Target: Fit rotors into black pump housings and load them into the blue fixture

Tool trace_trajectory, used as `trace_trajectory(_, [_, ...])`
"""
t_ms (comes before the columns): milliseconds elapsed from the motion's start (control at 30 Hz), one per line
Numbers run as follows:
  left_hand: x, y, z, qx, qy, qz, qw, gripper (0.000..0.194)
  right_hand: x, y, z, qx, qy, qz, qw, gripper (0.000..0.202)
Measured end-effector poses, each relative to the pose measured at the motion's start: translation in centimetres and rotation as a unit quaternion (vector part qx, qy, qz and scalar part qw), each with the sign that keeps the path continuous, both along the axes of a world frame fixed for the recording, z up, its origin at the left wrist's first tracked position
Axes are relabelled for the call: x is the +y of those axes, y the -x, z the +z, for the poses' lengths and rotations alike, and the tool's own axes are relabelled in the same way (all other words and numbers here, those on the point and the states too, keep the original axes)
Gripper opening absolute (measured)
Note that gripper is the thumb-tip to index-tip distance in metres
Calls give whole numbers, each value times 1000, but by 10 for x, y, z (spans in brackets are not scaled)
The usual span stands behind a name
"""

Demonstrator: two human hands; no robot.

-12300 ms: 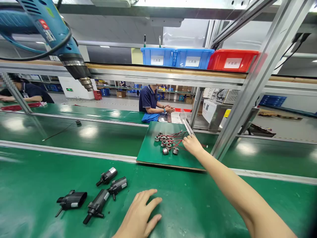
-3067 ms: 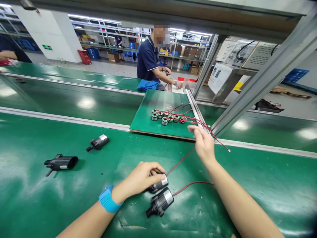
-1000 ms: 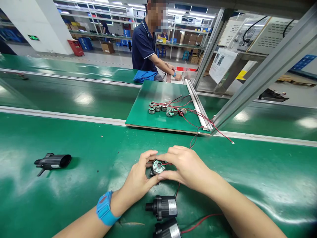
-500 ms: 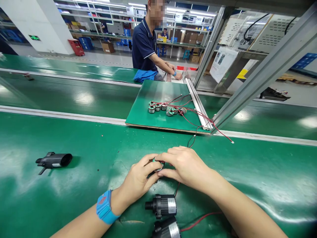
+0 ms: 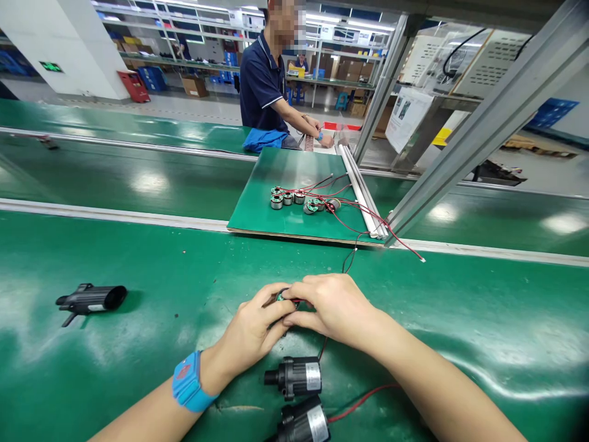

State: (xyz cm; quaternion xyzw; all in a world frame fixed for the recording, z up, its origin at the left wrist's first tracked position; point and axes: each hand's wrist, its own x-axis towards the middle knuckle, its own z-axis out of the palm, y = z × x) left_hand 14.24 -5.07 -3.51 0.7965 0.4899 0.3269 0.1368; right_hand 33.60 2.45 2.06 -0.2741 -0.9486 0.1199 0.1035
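Note:
My left hand point(image 5: 251, 328), with a blue strap around its wrist, grips a small round motor part with a green circuit board point(image 5: 280, 296) from the left. From the other side my right hand point(image 5: 338, 307) pinches the same part, fingertips against its top and edge. Fingers hide most of it. A thin red wire runs out below my right hand. Just nearer to me lie two black pumps point(image 5: 294, 377) with silver labels, the closest one point(image 5: 304, 422) cut off by the frame edge. An open-ended black pump housing point(image 5: 94, 299) lies far left.
A raised green board point(image 5: 257, 212) beyond my hands holds several wired motor stators point(image 5: 299, 197) and white rails point(image 5: 361, 193). A slanted metal post point(image 5: 483, 123) rises at right. Across the bench point(image 5: 115, 374) and belt, a co-worker in a dark shirt point(image 5: 260, 80) handles something.
Both hands stay closed around the motor part, with only slight finger movement. The whole view has shifted a little, so everything sits slightly further left.

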Motion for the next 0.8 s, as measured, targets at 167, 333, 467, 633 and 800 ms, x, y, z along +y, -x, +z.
trace_trajectory(167, [-3,2,-1,3,-25,0,1000,18,-4,-3,2,2,-18,-1,1000,33])
trace_trajectory(333, [-3,0,5,9,-31,22,999,21,-11,1,3,3,-39,-11,999,37])
trace_trajectory(467, [9,-1,16,16,61,-13,998,19,-3,-1,0,-22,-7,-25,999,36])
trace_trajectory(633, [29,6,30,-8,176,-28,984,33,15,-34,-17,-46,13,-47,998,51])
trace_trajectory(800, [50,-3,41,13,304,-86,949,31,11,-88,-45,-78,-26,-58,995,21])
